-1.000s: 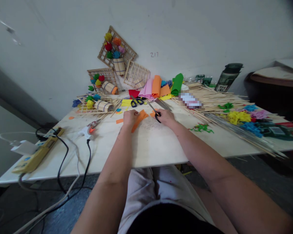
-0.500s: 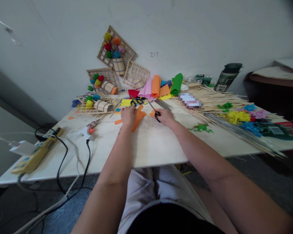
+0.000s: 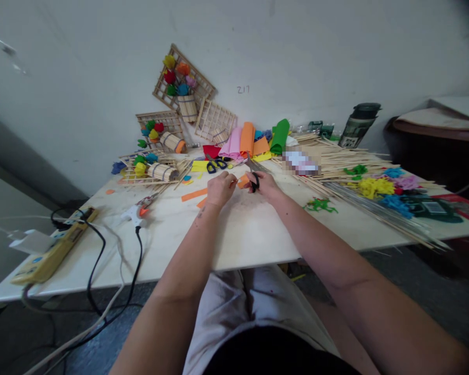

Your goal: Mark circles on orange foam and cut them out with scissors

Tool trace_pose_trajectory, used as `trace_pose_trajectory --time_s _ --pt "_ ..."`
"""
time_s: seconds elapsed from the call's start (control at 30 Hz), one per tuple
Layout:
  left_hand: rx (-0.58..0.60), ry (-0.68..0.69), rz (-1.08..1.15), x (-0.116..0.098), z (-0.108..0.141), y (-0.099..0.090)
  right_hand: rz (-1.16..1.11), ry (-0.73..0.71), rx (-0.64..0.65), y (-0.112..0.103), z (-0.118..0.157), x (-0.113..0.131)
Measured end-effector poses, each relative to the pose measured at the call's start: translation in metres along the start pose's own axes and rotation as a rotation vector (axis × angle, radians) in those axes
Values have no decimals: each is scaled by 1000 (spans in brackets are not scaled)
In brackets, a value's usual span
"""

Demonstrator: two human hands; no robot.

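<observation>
My right hand is closed round the black handles of a pair of scissors, whose blades point away from me. A small piece of orange crepe paper sits between my two hands, against the right fingers. My left hand is closed in a pinch at the left edge of this piece; its fingertips are small and partly blurred. An orange strip lies on the table left of my left hand, and more orange paper shows partly under the wrist.
A glue gun and a power strip with cords lie at left. Stick lattices with paper flowers lean on the wall. Crepe rolls and blue-handled scissors lie behind. Sticks and a bottle are at right.
My left hand has moved right, from the orange strips to the small orange piece by my right hand. The scissors have turned so their blades point more straight ahead.
</observation>
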State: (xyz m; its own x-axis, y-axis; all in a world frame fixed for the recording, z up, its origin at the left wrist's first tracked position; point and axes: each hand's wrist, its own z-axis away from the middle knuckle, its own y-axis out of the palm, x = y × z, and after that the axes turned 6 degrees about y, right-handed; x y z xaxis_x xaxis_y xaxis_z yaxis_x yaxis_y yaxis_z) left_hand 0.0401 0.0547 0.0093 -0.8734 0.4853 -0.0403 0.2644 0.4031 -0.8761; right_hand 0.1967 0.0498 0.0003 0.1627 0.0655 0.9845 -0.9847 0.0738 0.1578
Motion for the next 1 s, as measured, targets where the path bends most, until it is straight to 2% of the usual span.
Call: trace_pose_trajectory --time_s 0.1,0.23,0.37,0.53,0.67,0.77,1.0 --pt "17 102 -24 -8 0 2 -29 26 -45 0 2 4" --pt "-19 220 -34 -14 -1 6 -40 19 -100 -1 -2 2" --pt "-43 234 16 -17 1 7 17 -20 -142 -4 -7 -1" --pt "-95 129 298 -13 4 5 -7 -128 -143 -8 -7 -1" --pt "14 10 609 -5 1 8 27 -190 -74 -9 -7 -1" --pt "85 -48 705 1 -2 12 20 -223 -39 -8 -7 -1" --pt "84 -222 1091 5 -1 17 -17 -276 -61 -8 -8 -1"
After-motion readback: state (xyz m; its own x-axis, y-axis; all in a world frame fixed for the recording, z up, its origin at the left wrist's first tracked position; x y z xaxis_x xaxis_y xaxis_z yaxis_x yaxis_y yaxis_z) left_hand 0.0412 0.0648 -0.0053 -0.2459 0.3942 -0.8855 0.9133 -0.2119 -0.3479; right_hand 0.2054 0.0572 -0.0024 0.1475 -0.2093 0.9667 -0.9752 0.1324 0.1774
